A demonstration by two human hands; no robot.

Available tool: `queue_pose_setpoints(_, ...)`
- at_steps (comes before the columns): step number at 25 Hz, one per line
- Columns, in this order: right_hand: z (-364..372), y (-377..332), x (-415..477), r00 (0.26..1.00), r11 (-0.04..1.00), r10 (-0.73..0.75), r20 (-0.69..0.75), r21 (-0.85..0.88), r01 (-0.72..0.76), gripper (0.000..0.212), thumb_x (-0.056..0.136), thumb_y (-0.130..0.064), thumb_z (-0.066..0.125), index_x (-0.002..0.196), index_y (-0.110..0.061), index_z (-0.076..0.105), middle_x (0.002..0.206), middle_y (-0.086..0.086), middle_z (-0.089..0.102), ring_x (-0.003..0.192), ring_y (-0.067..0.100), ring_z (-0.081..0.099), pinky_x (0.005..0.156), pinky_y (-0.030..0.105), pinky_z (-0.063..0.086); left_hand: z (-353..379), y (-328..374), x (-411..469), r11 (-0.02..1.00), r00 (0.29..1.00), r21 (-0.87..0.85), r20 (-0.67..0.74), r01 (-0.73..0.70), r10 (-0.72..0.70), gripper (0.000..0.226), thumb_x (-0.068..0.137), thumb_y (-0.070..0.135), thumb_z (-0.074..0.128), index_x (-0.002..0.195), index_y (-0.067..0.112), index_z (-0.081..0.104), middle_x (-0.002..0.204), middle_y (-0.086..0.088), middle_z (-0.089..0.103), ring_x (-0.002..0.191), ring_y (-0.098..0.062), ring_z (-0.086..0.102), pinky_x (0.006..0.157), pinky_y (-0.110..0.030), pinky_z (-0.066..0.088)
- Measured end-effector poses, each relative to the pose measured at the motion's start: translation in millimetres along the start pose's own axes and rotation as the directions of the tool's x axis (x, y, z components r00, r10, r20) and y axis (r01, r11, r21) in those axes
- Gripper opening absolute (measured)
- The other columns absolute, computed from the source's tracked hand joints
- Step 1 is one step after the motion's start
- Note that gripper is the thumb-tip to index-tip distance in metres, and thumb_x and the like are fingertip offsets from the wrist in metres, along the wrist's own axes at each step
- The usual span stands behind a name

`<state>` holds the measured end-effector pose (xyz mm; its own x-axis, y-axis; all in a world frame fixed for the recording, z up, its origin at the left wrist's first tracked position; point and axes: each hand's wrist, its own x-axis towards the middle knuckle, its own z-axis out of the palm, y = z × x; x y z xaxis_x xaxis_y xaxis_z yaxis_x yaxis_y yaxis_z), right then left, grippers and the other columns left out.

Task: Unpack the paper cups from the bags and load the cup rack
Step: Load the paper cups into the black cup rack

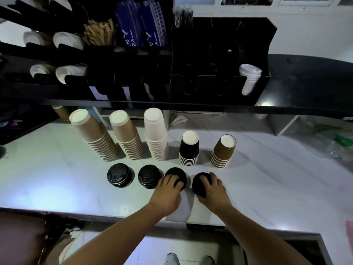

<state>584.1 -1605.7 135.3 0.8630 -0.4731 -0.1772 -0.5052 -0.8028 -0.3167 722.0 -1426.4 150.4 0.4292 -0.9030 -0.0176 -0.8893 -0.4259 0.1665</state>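
My left hand (168, 190) has its grip curled over the third lid stack (179, 175), and my right hand (213, 190) grips the fourth lid stack (198, 184), both on the table (57, 169). Just behind, five cup stacks (155, 134) stand upside down, bases up, long axes roughly upright. Above sits the cup rack (191, 83), with white cups (250, 79) in its rightmost slot.
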Motion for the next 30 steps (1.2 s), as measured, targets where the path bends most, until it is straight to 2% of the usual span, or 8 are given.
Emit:
queue_pose_setpoints(3,-16,-3,-8,0.999,0.999,-0.039,-0.02,0.01,0.039,0.077,0.079,-0.045,0.071,0.144,-0.029,0.032,0.148,0.01,0.029,0.124,0.036,0.043,0.102,0.044,0.046,-10,0,4,0.999,0.999,-0.031,-0.011,-0.04,0.04,0.041,0.086,0.03,0.042,0.118,0.018,0.063,0.128,-0.005,0.057,0.117,-0.03,0.054,0.103,-0.044,0.044)
queue_pose_setpoints(6,-50,-9,-13,0.983,0.988,-0.153,-0.104,0.006,0.154,0.08,0.076,-0.044,0.074,0.143,-0.028,0.034,0.148,0.008,0.031,0.122,0.034,0.047,0.099,0.042,0.049,-46,14,17,0.958,1.0,-0.288,0.001,-0.012,0.013,0.033,0.097,0.03,0.042,0.123,0.017,0.06,0.126,0.0,0.056,0.116,-0.024,0.053,0.1,-0.038,0.045)
queue_pose_setpoints(11,-121,-25,-7,0.904,0.951,-0.298,-0.306,-0.013,0.309,0.073,0.08,-0.041,0.077,0.141,-0.024,0.04,0.156,0.008,0.027,0.133,0.033,0.042,0.097,0.04,0.055,-118,36,50,0.582,0.964,-0.779,0.108,0.235,-0.245,0.036,0.099,0.05,0.052,0.128,0.03,0.054,0.122,0.006,0.066,0.108,-0.01,0.064,0.098,-0.036,0.053)
queue_pose_setpoints(17,-193,-38,21,0.889,0.971,-0.236,-0.392,-0.131,0.199,0.075,0.082,-0.052,0.072,0.143,-0.034,0.032,0.163,0.005,0.015,0.138,0.031,0.04,0.108,0.042,0.046,-192,48,96,0.242,0.94,-0.956,0.076,0.164,-0.333,0.023,0.092,0.032,0.07,0.111,0.021,0.062,0.105,-0.002,0.072,0.092,-0.016,0.073,0.082,-0.038,0.062)
queue_pose_setpoints(20,-220,-37,45,0.883,0.964,-0.238,-0.405,-0.21,0.164,0.073,0.083,-0.051,0.069,0.143,-0.034,0.032,0.162,0.009,0.018,0.132,0.037,0.045,0.105,0.047,0.045,-212,51,125,0.167,0.936,-0.977,0.071,0.135,-0.344,0.019,0.094,0.024,0.069,0.109,0.016,0.061,0.103,-0.006,0.071,0.089,-0.017,0.074,0.077,-0.036,0.063)
queue_pose_setpoints(22,-239,-33,66,0.884,0.96,-0.247,-0.397,-0.227,0.166,0.075,0.082,-0.05,0.07,0.144,-0.032,0.031,0.161,0.012,0.019,0.13,0.04,0.047,0.106,0.05,0.044,-224,48,146,0.213,0.93,-0.97,0.033,0.118,-0.366,0.022,0.096,0.029,0.066,0.113,0.016,0.063,0.101,-0.003,0.072,0.088,-0.016,0.073,0.079,-0.039,0.062)
queue_pose_setpoints(26,-278,-17,109,0.874,0.968,-0.223,-0.433,-0.205,0.146,0.076,0.081,-0.048,0.074,0.142,-0.029,0.033,0.159,0.016,0.025,0.13,0.044,0.046,0.107,0.052,0.043,-246,34,180,0.607,0.911,-0.786,-0.16,0.115,-0.38,0.017,0.102,0.038,0.05,0.106,0.029,0.064,0.099,0.007,0.068,0.087,-0.01,0.064,0.076,-0.028,0.055)
queue_pose_setpoints(30,-326,3,158,0.809,0.931,-0.289,-0.511,-0.347,0.114,0.076,0.074,-0.053,0.077,0.136,-0.026,0.044,0.148,0.019,0.043,0.129,0.041,0.049,0.108,0.052,0.041,-247,14,218,0.935,0.906,-0.353,-0.408,-0.042,-0.113,0.038,0.102,0.028,0.047,0.138,0.022,0.053,0.141,0.009,0.049,0.131,-0.007,0.042,0.109,-0.023,0.039)
